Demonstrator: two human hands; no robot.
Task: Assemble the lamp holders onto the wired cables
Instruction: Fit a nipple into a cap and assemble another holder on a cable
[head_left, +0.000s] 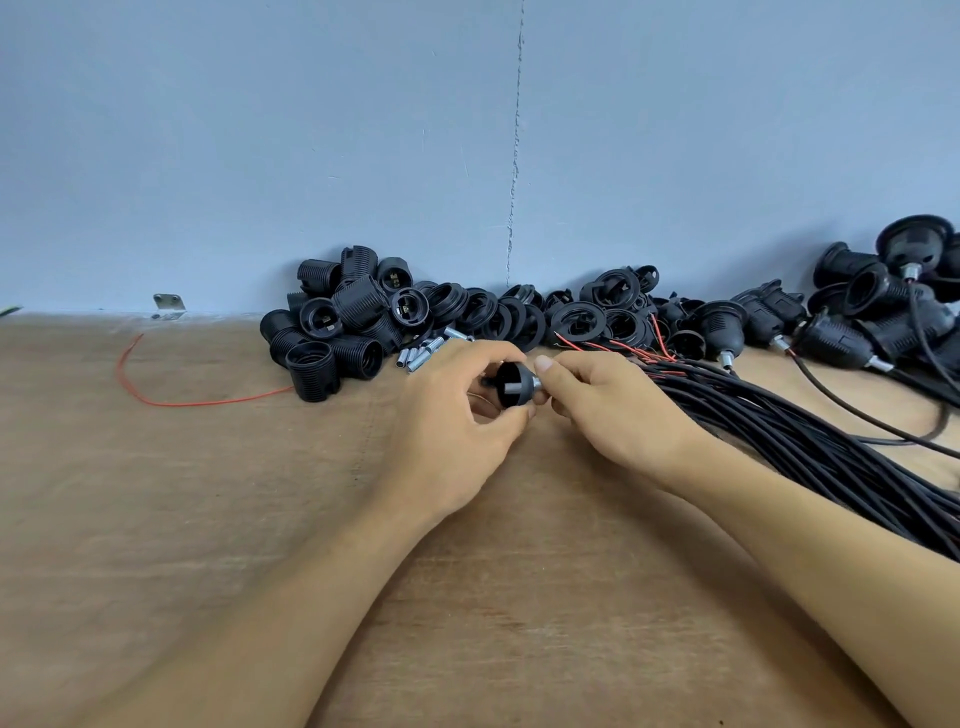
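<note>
Over the counter, the left hand reaches in palm down, its fingers curled round a black lamp holder. The right hand meets it, fingertips pinching the holder's metal end, with the black cables lying just beyond the wrist.

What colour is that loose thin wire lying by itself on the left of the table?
The loose wire is red; head view.

Black lamp holder cap, metal nipple pointing right, pinched between left hand and right hand. Black cable bundle lies right, red leads toward wall. Threaded holder bodies piled left.
</note>
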